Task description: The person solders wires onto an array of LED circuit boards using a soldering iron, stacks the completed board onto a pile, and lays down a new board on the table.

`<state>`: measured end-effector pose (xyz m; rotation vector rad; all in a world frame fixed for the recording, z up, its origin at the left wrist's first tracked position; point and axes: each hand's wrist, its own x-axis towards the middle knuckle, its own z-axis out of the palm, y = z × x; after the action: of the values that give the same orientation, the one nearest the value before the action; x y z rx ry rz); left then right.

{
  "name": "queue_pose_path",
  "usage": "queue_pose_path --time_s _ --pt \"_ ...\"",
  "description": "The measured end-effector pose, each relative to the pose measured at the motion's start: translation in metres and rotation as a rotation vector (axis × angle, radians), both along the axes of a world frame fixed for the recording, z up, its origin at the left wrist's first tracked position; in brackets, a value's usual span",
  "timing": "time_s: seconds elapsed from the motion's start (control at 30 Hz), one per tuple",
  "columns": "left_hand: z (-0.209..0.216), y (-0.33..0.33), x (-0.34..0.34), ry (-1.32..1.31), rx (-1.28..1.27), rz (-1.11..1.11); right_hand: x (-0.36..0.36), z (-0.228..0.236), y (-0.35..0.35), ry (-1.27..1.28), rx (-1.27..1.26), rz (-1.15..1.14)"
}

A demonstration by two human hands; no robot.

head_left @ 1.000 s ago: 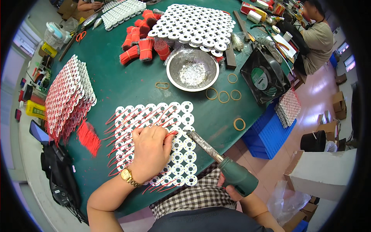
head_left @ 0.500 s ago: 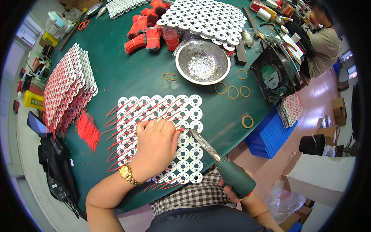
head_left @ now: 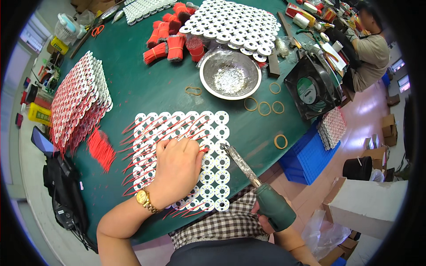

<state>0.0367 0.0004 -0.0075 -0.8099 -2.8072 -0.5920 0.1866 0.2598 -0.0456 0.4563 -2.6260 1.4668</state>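
On the table lies a panel of round white circuit boards (head_left: 221, 176), joined in rows, with red wires (head_left: 133, 148) fixed to many of them. My left hand (head_left: 177, 166), with a gold watch at its wrist, rests over the panel. Its fingers are pinched on a red wire (head_left: 205, 150), whose end shows at a board in the right part of the panel. In my right hand (head_left: 263, 219) is a soldering iron (head_left: 274, 206) with a thick green handle. Its dark tip hovers by the rightmost column of boards, a little right of the wire's end.
A metal bowl (head_left: 203, 80) with silvery bits stands beyond the panel, rubber bands (head_left: 280, 142) beside it. Bundles of red wire (head_left: 176, 48) and stacked boards (head_left: 230, 24) lie behind. A wired stack (head_left: 77, 99) is left, a black fan (head_left: 310, 86) right. Another person (head_left: 370, 53) sits far right.
The soldering iron's tip has moved right, away from the wire's end. My left hand keeps its pinch in the same place on the panel. The whole view has shifted slightly.
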Motion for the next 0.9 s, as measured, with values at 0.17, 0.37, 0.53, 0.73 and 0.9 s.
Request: queue_pose_path --time_s 0.17,0.37,0.53,0.73,0.9 --pt "0.010 -0.002 -0.001 -0.153 0.038 0.022 0.003 -0.003 0.002 0.038 0.021 0.005" --pt "0.028 -0.007 -0.001 -0.061 0.138 0.094 0.006 -0.004 0.005 0.010 -0.030 -0.009" --pt "0.011 0.003 0.015 -0.148 0.073 0.055 0.012 -0.011 0.004 -0.117 -0.235 -0.004" --pt "-0.001 0.003 0.022 -0.021 0.033 0.085 0.001 0.006 -0.007 -0.068 -0.206 -0.026" --pt "-0.005 0.004 0.022 0.020 0.078 0.071 0.000 0.007 -0.007 -0.110 -0.240 -0.028"
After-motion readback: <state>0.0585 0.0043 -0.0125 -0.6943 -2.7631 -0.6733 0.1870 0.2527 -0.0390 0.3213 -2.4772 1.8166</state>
